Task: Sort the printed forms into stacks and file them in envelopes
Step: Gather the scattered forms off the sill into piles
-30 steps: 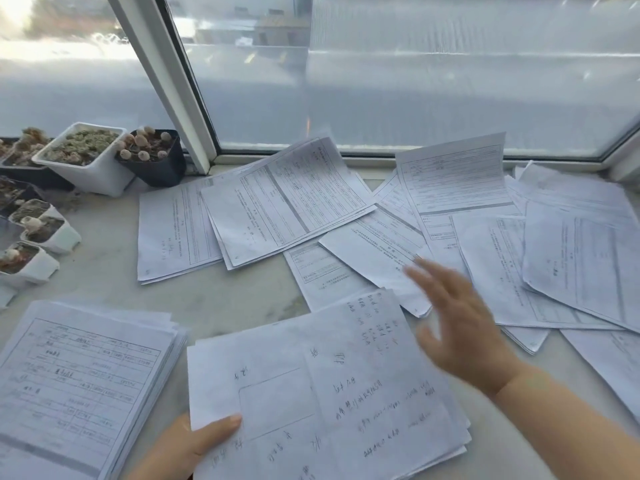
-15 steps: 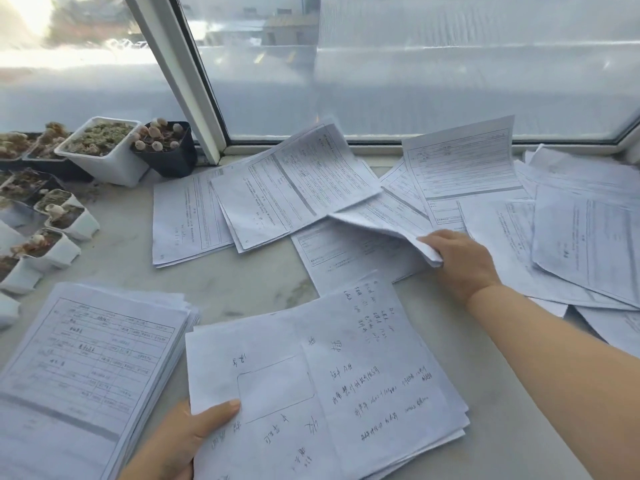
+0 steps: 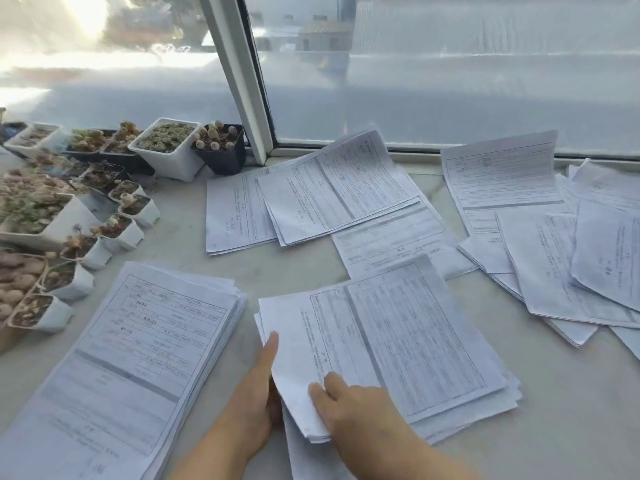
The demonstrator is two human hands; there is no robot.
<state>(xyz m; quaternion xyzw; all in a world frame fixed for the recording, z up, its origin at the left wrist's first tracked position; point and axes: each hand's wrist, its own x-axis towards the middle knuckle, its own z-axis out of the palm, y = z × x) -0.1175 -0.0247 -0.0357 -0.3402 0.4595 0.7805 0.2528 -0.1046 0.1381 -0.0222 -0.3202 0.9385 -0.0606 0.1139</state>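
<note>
Right hand (image 3: 360, 407): lies on the near-left corner of the middle stack (image 3: 398, 348), thumb and forefinger laid on the top sheet; the other fingers are hidden, so whether they curl under cannot be told.
Left hand (image 3: 258, 386): just left of that same corner, fingers straight and together, thumb pointing up along the stack's left edge, bracing it.
Middle stack: the landmark; a thick pile of printed forms, its long axis running from near-left to far-right, top sheet face up and slightly skewed over those beneath.
Key relation: the stack stretches away to the far right of both hands, which meet at one corner; neither is nearer, so squaring the pile probably needs both.
Tall stack (image 3: 131, 358): just left of the middle stack, apart from it, neat, with a different form on top.
Overlapping piles (image 3: 311, 202): beyond the middle stack, toward the window (image 3: 450, 81).
Loose sheets (image 3: 554, 244): far right of the middle stack, fanned and unsorted.
Plant pots (image 3: 166, 150): far left of it, in rows.
Envelopes: none visible.
Stage: sorting seems well along; filing not yet begun.
</note>
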